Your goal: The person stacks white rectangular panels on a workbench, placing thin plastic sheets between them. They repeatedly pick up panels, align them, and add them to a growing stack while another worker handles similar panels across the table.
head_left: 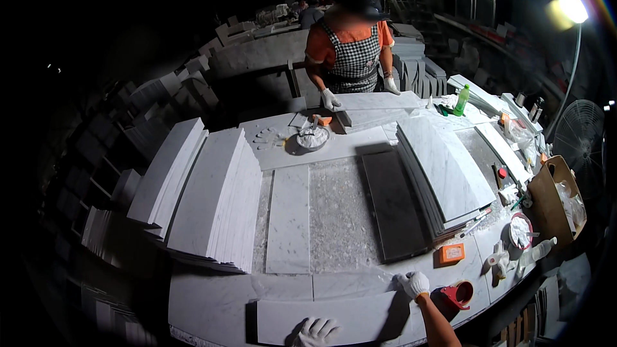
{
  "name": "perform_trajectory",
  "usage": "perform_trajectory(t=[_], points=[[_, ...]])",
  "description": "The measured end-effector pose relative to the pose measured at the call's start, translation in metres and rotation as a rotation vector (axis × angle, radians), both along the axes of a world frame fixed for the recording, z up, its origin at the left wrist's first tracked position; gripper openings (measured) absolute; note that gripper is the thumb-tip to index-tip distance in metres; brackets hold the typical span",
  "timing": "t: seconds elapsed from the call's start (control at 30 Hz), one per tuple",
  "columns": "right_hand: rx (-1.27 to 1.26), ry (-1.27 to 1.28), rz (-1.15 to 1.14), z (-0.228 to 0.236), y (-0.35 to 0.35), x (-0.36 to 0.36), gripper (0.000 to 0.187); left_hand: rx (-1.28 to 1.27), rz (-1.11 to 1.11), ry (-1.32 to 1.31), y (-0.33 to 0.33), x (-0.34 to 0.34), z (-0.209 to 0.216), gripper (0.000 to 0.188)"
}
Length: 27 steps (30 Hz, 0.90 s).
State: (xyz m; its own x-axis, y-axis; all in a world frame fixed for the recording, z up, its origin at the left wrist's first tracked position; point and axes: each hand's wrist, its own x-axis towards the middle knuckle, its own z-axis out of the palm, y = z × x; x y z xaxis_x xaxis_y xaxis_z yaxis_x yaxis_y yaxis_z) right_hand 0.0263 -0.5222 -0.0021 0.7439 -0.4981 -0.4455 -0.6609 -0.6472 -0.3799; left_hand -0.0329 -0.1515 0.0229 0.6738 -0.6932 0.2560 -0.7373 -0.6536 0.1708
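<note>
A long white marble slab (334,315) lies along the near side of the work table in front of me. My left hand (316,332), in a white glove, rests on its near part with the fingers laid over the surface. At the slab's far right corner is my right hand (413,284), also gloved, its fingers curled closed; whatever they grip is too small to tell. Beside my right wrist sits a red tool with a round orange-brown part (457,295), like a tape dispenser. Farther off is a small orange box (452,254).
Stacks of marble slabs stand at left (212,199) and right (443,167). A co-worker (352,54) across the table holds a slab (376,101). A bowl of white paste (312,138), a green bottle (461,100), a cardboard box (558,199) and a fan (578,135) are around.
</note>
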Motion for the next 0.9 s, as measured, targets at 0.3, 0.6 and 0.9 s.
perform_trajectory(t=[0.3, 0.6, 0.9], points=[[0.015, 0.024, 0.029, -0.001, 0.001, 0.003, 0.049, -0.005, -0.008, -0.149, 0.003, 0.005, -0.007, 0.048], [0.051, -0.018, 0.047, -0.018, -0.002, 0.000, 0.052, -0.339, -0.059, 0.335, 0.022, 0.068, -0.021, 0.057], [0.002, -0.023, 0.035, -0.007, 0.000, 0.002, 0.051, 0.011, 0.901, 0.296, 0.001, 0.261, 0.028, 0.075]])
